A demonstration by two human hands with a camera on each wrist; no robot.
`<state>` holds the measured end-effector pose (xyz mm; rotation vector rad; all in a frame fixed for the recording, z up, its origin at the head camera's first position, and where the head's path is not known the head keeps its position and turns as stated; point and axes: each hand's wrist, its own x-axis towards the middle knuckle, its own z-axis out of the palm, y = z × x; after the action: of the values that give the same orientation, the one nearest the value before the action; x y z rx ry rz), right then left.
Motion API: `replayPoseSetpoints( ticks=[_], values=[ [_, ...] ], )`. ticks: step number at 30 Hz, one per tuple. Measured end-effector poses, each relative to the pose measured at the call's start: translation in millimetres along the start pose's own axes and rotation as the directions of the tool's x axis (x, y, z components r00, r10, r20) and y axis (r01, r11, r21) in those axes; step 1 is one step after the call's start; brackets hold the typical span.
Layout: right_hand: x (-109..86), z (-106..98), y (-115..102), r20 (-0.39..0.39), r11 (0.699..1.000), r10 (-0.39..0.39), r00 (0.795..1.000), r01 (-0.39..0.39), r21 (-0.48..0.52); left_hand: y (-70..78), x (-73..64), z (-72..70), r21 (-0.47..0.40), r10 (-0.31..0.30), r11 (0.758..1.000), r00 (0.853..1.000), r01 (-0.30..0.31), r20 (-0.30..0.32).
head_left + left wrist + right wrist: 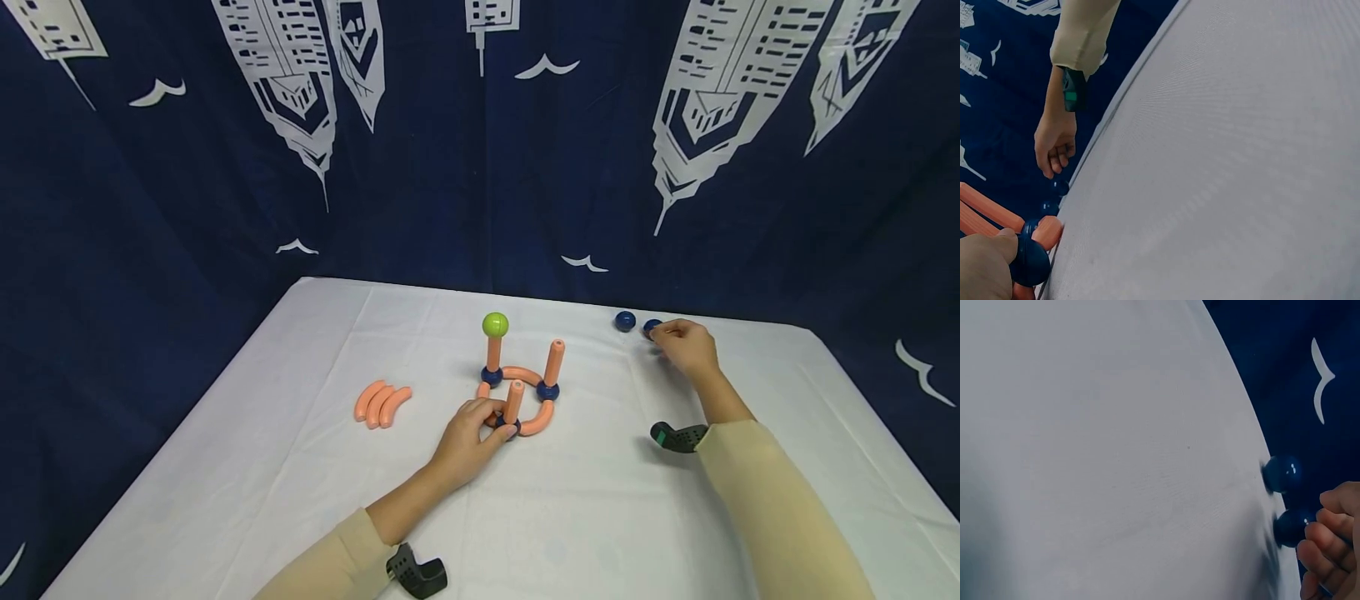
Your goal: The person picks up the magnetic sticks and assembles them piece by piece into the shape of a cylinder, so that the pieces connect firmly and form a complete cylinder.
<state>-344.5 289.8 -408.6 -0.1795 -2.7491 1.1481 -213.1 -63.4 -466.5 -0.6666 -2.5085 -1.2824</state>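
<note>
My left hand (468,442) pinches a dark blue ball (512,432) at the near corner of a ring of curved orange rods (537,419) and blue balls. An upright orange stick (513,402) rises from that ball. Another stick (554,362) stands on the right-hand blue ball (547,391); at the back, a third carries a green ball (495,324). Over by the far table edge, my right hand (684,346) reaches to a loose blue ball (1291,528), its fingers loosely bent beside it. A second loose blue ball (1282,474) lies next to that one.
Several curved orange rods (382,404) lie side by side left of the ring. A white cloth covers the table (600,517). Behind its far edge hangs a dark blue curtain (450,208) with white prints.
</note>
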Motion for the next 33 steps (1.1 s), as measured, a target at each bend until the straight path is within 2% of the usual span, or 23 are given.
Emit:
replayPoseSetpoints(
  ticks=[5,10,18,26,33],
  values=[
    [7.6,5.1,4.8,-0.015,0.997,0.080,0.997,-0.081,-0.020,-0.7,0.1,-1.4,0.003,0.007,1.000,1.000,-0.007,-0.004],
    [13.5,12.6,10.5,-0.013,0.993,0.108,0.994,-0.109,-0.037,-0.8,-0.6,-1.5,0.001,0.006,1.000,1.000,-0.006,-0.006],
    [15.5,22.0,11.9,-0.026,0.990,0.103,0.994,-0.105,-0.091,-1.3,-1.3,1.5,-0.005,0.007,1.000,1.000,-0.007,-0.001],
    [18.8,24.9,12.2,-0.013,0.982,0.051,0.999,-0.053,-0.182,-1.1,-0.4,0.7,0.005,0.011,1.000,1.000,-0.011,0.002],
    [17.5,26.5,15.7,-0.066,0.988,0.035,0.997,-0.045,-0.150,-1.1,-0.1,0.3,0.004,0.008,1.000,1.000,-0.008,0.003]
  ],
)
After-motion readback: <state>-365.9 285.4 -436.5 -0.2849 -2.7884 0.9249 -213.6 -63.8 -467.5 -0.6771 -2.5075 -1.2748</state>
